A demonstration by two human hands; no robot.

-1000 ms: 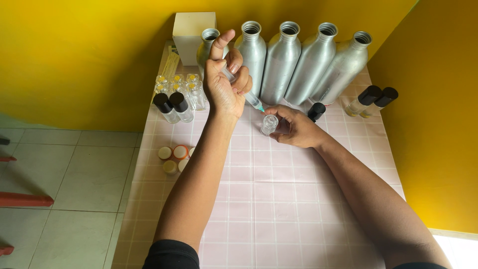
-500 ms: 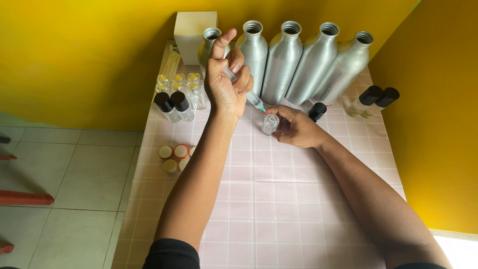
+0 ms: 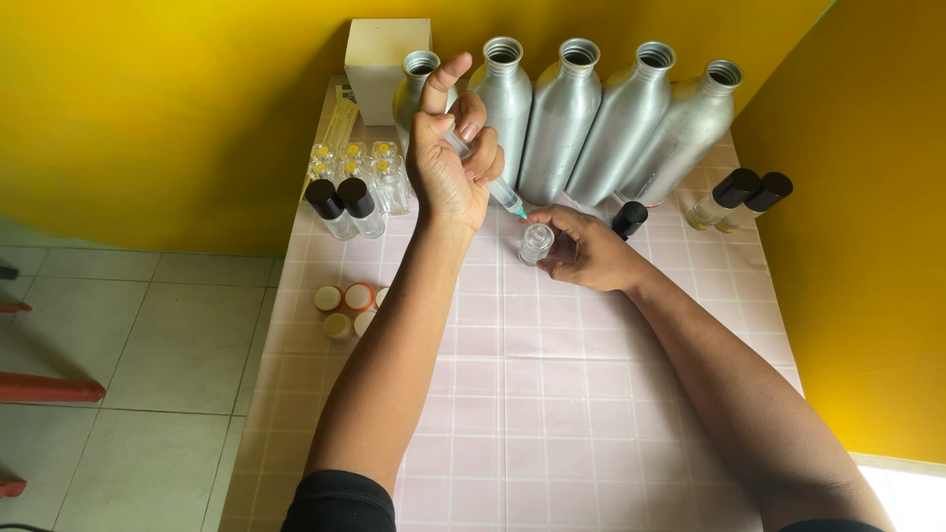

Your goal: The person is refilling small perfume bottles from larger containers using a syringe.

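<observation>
Barely shifting since a second ago: edging the left hand (image 3: 448, 167) a touch higher against the row of aluminium bottles (image 3: 562, 118), with the thumb lifting slightly above the syringe (image 3: 483, 172). Keeping the needle tip at the mouth of the small clear glass vial (image 3: 535, 242), with the right hand (image 3: 586, 251) closing in only marginally around it. Showing any plunger travel too faintly to tell, the whole view drifting up a little within the picture.
</observation>
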